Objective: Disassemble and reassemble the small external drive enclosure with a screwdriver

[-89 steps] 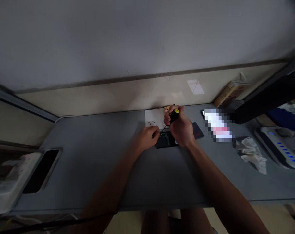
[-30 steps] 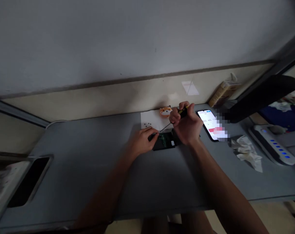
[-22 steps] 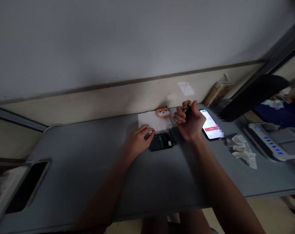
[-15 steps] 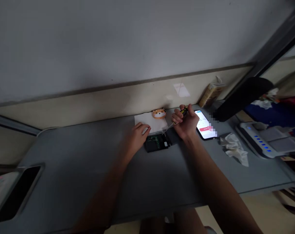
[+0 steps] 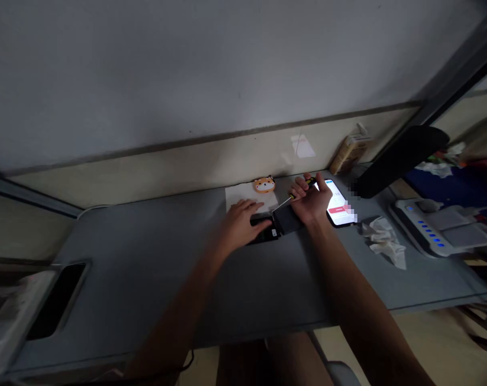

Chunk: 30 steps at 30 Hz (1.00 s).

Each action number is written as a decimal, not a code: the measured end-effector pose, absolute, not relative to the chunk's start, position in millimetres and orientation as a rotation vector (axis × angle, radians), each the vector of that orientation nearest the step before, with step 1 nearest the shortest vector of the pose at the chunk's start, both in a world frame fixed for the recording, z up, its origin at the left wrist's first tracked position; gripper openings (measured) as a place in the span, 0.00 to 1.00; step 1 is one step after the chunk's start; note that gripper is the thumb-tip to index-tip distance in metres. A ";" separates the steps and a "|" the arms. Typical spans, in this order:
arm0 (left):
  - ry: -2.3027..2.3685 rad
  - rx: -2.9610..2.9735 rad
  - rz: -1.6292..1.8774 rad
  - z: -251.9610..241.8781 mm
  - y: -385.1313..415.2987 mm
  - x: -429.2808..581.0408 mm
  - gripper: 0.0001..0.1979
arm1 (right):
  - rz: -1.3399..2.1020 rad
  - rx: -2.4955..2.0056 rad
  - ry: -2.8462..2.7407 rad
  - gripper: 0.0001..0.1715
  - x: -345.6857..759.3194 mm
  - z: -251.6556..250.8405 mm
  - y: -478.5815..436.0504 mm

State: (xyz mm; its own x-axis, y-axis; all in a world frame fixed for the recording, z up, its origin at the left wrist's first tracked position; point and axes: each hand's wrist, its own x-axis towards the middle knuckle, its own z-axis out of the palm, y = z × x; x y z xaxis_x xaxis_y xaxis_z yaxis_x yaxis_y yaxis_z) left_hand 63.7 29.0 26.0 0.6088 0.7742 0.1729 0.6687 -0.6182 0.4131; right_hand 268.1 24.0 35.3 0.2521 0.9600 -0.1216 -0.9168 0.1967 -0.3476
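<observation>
A small black electronic device [image 5: 270,234] with an opened case lies on the desk; its circuit board is largely covered by my left hand [image 5: 243,224]. That hand rests over it palm down, thumb and fingers apart, the thumb on the case. My right hand [image 5: 312,202] is wrapped round the black-and-yellow handle of a screwdriver [image 5: 282,203]. The thin metal shaft slants down left, its tip at the device's upper edge. Against the device's right side lies a flat dark piece [image 5: 287,221], partly behind my right wrist. Beneath my left fingertips is a white sheet [image 5: 235,194].
An orange animal-face object [image 5: 264,185] sits on the sheet. Right of my right hand lies a lit phone [image 5: 339,206], then crumpled tissue [image 5: 388,244] and a white power strip [image 5: 422,233]. A carton [image 5: 350,153] stands by the wall. A dark-screened phone [image 5: 58,303] lies at left.
My left hand has moved right, from the device's left edge to over its board, its fingers spreading. The right hand still holds the screwdriver by the device. The view has shifted slightly.
</observation>
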 end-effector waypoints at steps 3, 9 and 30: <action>1.138 2.546 0.404 20.4 1.6 61.6 0.30 | 1.330 -0.345 -0.109 0.22 268.3 36.2 24.0; 1.252 2.420 0.442 15.4 -8.1 61.2 0.27 | 1.350 -0.271 -0.051 0.22 269.5 40.6 20.2; 1.411 2.132 0.720 30.1 -92.8 37.9 0.27 | 1.702 -0.544 -0.501 0.18 244.4 50.9 12.3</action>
State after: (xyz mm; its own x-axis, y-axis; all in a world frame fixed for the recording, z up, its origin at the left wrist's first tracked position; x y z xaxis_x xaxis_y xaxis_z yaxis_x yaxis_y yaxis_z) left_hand 37.9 -92.8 30.1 0.3294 0.9302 0.1622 0.6772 -0.3524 0.6459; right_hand 244.4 12.3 50.9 -0.1714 0.9815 -0.0855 -0.7788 -0.1881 -0.5984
